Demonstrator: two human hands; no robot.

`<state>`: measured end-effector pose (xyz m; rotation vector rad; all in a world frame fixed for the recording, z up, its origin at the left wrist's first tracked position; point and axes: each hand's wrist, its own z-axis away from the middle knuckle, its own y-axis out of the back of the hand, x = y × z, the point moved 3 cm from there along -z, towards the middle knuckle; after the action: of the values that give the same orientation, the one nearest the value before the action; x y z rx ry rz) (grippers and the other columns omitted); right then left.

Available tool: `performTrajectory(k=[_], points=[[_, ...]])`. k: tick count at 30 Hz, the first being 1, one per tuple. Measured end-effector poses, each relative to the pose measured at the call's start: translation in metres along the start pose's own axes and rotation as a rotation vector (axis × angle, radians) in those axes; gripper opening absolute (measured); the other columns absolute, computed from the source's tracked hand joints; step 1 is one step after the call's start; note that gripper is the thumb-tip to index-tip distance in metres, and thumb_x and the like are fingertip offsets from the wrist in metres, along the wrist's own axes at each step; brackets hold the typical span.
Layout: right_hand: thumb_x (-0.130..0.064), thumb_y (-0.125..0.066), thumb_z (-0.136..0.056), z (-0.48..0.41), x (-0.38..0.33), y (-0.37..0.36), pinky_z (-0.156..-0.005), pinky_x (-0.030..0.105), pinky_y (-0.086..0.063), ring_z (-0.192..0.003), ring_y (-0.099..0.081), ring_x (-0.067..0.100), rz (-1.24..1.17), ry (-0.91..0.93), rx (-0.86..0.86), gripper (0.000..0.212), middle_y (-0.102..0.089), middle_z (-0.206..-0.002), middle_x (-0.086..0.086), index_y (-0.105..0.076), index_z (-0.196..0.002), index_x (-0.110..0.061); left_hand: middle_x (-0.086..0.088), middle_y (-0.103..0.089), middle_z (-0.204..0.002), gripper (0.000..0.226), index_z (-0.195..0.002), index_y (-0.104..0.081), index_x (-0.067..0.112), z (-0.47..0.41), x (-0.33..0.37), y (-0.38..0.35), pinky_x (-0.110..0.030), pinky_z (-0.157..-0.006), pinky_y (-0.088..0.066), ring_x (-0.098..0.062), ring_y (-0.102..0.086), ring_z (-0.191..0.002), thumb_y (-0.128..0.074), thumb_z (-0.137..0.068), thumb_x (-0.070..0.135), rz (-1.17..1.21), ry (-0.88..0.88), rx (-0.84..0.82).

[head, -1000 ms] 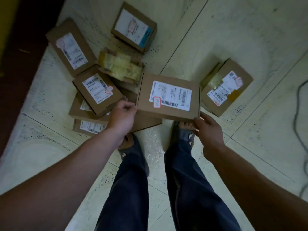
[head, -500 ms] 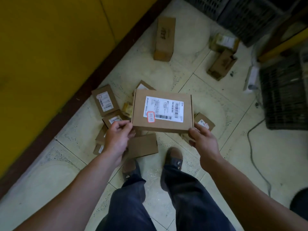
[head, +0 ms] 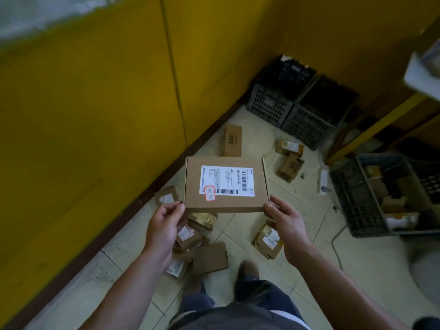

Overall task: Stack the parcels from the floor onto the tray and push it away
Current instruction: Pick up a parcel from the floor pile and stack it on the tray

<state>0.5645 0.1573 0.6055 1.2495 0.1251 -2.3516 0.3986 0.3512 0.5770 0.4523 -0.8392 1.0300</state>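
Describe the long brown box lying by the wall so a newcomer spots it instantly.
Follow the dark skirting of the yellow wall toward the black crates in the corner. Just short of them, beyond the held parcel, a long brown box lies alone. Unlike the tape-wrapped parcel to its right, it is plain cardboard with dark print, closest to the skirting.

Matt brown cardboard parcel (head: 226,184), white paper label (head: 227,180); plastic crate (head: 371,198).

Premises are presenting as a parcel storeroom or courier back room. Cardboard parcels (head: 232,144) bearing printed labels are lying loose across the tiled floor (head: 297,270). Black plastic crates (head: 271,106) are standing against the yellow wall (head: 95,115), and a grey crate (head: 357,201) is holding further packages.
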Motion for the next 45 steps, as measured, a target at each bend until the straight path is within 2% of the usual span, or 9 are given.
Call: performTrajectory(k=[3,9,12,17,23,29,37,41,45], points=[[-0.02,-0.057,-0.096,0.021,-0.024,-0.005,-0.094,0.034,-0.047,-0.111,-0.058,0.014,-0.012,0.057,-0.005,0.035,-0.064,-0.12,-0.004,-0.058,-0.13,-0.025,-0.016,-0.069,-0.112,0.007,-0.102,-0.061,0.014,0.013,0.02,0.008,-0.04,-0.092,-0.053,-0.028,-0.066,-0.104,-0.057,-0.096,0.012,0.038,-0.035,-0.016],[-0.02,-0.058,-0.096,0.043,-0.044,-0.006,-0.089,0.032,-0.048,-0.108,-0.058,0.013,-0.006,0.127,-0.023,0.034,-0.064,-0.117,-0.006,-0.059,-0.129,-0.025,-0.012,-0.069,-0.105,0.012,-0.107,-0.06,0.012,0.037,0.041,0.017,-0.028,-0.067,-0.054,-0.022,-0.068,-0.091,-0.059,-0.095,0.014,0.086,-0.088,-0.012],[-0.02,-0.059,-0.095,0.046,-0.047,-0.004,-0.095,0.037,-0.048,-0.108,-0.059,0.015,0.002,0.14,-0.05,0.034,-0.065,-0.117,-0.004,-0.06,-0.129,-0.025,-0.011,-0.072,-0.102,0.01,-0.104,-0.061,0.016,0.051,0.043,0.021,-0.032,-0.068,-0.053,-0.021,-0.07,-0.087,-0.061,-0.094,0.017,0.085,-0.125,0.033],[-0.022,-0.061,-0.095,0.05,-0.048,0.004,-0.089,0.034,-0.049,-0.106,-0.06,0.015,0.033,0.152,-0.142,0.031,-0.066,-0.116,-0.004,-0.062,-0.126,-0.026,-0.006,-0.072,-0.093,0.007,-0.102,-0.061,0.015,0.088,0.037,0.021,-0.026,-0.061,-0.051,-0.013,-0.07,-0.076,-0.061,-0.095,0.016,0.147,-0.163,0.139],[-0.02,-0.06,-0.095,0.055,-0.055,0.034,-0.087,0.032,-0.048,-0.103,-0.062,0.013,0.114,0.188,-0.331,0.022,-0.068,-0.107,-0.005,-0.065,-0.115,-0.028,-0.004,-0.071,-0.097,0.008,-0.103,-0.061,0.015,0.149,0.006,0.001,-0.029,-0.068,-0.051,-0.015,-0.068,-0.085,-0.06,-0.095,0.016,0.25,-0.217,0.317],[-0.017,-0.059,-0.096,0.069,-0.04,0.055,-0.089,0.031,-0.05,-0.107,-0.062,0.017,0.176,0.184,-0.53,0.031,-0.068,-0.115,-0.001,-0.063,-0.127,-0.022,-0.007,-0.072,-0.103,0.005,-0.099,-0.062,0.016,0.207,-0.037,-0.006,-0.033,-0.082,-0.052,-0.021,-0.067,-0.098,-0.061,-0.095,0.015,0.37,-0.219,0.487],[-0.016,-0.062,-0.094,0.118,-0.013,0.036,-0.1,0.043,-0.049,-0.106,-0.064,0.02,0.278,0.194,-0.715,0.023,-0.071,-0.112,0.0,-0.069,-0.111,-0.03,-0.008,-0.072,-0.107,0.014,-0.108,-0.061,0.01,0.298,-0.081,0.025,-0.034,-0.09,-0.052,-0.02,-0.067,-0.103,-0.06,-0.095,0.016,0.521,-0.271,0.675],[-0.018,-0.063,-0.094,0.156,0.008,0.013,-0.091,0.045,-0.053,-0.101,-0.067,0.022,0.341,0.222,-0.834,0.021,-0.075,-0.103,-0.001,-0.072,-0.111,-0.027,-0.007,-0.072,-0.108,0.015,-0.109,-0.061,0.01,0.343,-0.108,0.056,-0.031,-0.09,-0.051,-0.018,-0.066,-0.104,-0.059,-0.096,0.017,0.597,-0.298,0.745],[-0.018,-0.06,-0.096,0.221,0.042,-0.01,-0.083,0.039,-0.054,-0.1,-0.065,0.022,0.415,0.261,-0.979,0.022,-0.069,-0.115,0.006,-0.068,-0.114,-0.027,-0.009,-0.07,-0.108,0.014,-0.108,-0.061,0.01,0.402,-0.155,0.098,-0.03,-0.087,-0.051,-0.018,-0.066,-0.104,-0.059,-0.095,0.017,0.687,-0.303,0.863]])
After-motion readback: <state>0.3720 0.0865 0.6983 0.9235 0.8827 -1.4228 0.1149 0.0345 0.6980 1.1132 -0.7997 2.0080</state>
